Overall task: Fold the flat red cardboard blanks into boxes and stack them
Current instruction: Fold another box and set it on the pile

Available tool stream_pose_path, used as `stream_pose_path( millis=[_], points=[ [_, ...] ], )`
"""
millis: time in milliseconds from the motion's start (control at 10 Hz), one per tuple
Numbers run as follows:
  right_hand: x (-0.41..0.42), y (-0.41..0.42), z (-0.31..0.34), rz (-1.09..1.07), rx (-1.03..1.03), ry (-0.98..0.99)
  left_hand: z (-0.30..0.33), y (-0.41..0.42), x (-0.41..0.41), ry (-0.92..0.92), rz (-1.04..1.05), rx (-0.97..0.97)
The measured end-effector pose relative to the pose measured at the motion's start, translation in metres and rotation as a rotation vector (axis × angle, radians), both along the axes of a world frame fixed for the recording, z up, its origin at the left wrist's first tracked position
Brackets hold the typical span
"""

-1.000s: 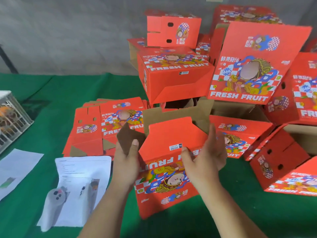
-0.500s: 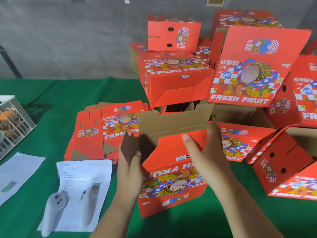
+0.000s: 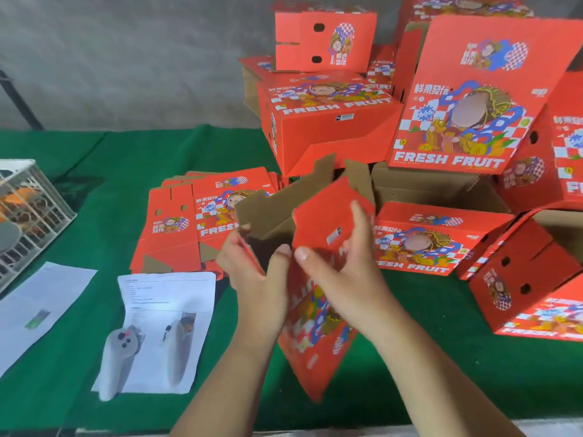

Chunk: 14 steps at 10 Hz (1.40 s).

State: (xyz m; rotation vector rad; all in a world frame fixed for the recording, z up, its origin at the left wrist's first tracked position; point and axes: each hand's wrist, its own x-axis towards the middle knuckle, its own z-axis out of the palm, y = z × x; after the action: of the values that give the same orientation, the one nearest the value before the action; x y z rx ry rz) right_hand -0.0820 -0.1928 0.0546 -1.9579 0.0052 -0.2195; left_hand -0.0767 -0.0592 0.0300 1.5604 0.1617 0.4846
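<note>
Both hands are gripping the half-formed box (image 3: pixel 318 279) tilted above the cloth (image 3: pixel 110 171): left hand (image 3: pixel 252 272) pinching a brown flap (image 3: pixel 262 212), right hand (image 3: pixel 344 272) clasping the red panel. Risk: flaps are standing untucked, so uneven pressure may be creasing them or springing the box flat. The pile (image 3: pixel 331 121) behind is leaning.

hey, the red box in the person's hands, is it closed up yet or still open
Still open. The box is tilted, its brown flaps stand apart with the dark inside showing, and the left hand and right hand grip the flaps.

A grey concrete wall (image 3: pixel 126 58) is standing behind the worktop (image 3: pixel 94 171), which is lying under green cloth.
</note>
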Motion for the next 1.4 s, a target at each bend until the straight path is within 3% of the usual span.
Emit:
stream_pose_path(
  millis=[100, 200, 300, 400, 500, 600, 700, 900, 1200, 1300, 1400],
  points=[
    [-0.014, 0.015, -0.015, 0.107, -0.085, -0.021, 0.013, -0.012, -0.006, -0.128, -0.012, 0.035],
    [-0.015, 0.004, -0.014, 0.137, 0.128, 0.012, 0.012, -0.012, -0.014, -0.165, -0.035, 0.165],
    [-0.008, -0.01, -0.001, 0.052, 0.164, -0.027, 0.009, -0.011, -0.02, -0.184, -0.161, 0.263],
    [-0.005, -0.014, 0.012, -0.004, 0.233, -0.154, 0.01, -0.007, -0.011, -0.172, -0.05, 0.305],
    [-0.008, -0.022, 0.021, -0.083, 0.287, -0.309, 0.014, 0.003, 0.006, 0.05, 0.246, 0.157],
    [-0.011, -0.027, 0.024, -0.127, 0.389, -0.318, 0.006, 0.012, 0.02, 0.197, -0.031, -0.203],
    [-0.013, -0.029, 0.026, -0.151, 0.424, -0.295, 0.002, 0.01, 0.029, 0.338, -0.258, -0.157],
    [-0.007, -0.076, 0.034, -0.317, 0.515, -0.272, -0.011, -0.002, 0.037, 0.437, -0.364, -0.104],
    [-0.004, -0.189, 0.028, -0.472, 0.593, -0.043, -0.016, 0.018, 0.065, 0.431, -0.187, -0.161],
    [-0.006, -0.207, 0.024, -0.428, 0.533, 0.016, -0.021, 0.024, 0.072, 0.44, -0.206, -0.145],
    [-0.009, -0.227, 0.022, -0.482, 0.632, -0.023, -0.027, 0.027, 0.076, 0.405, -0.281, -0.098]
  ],
)
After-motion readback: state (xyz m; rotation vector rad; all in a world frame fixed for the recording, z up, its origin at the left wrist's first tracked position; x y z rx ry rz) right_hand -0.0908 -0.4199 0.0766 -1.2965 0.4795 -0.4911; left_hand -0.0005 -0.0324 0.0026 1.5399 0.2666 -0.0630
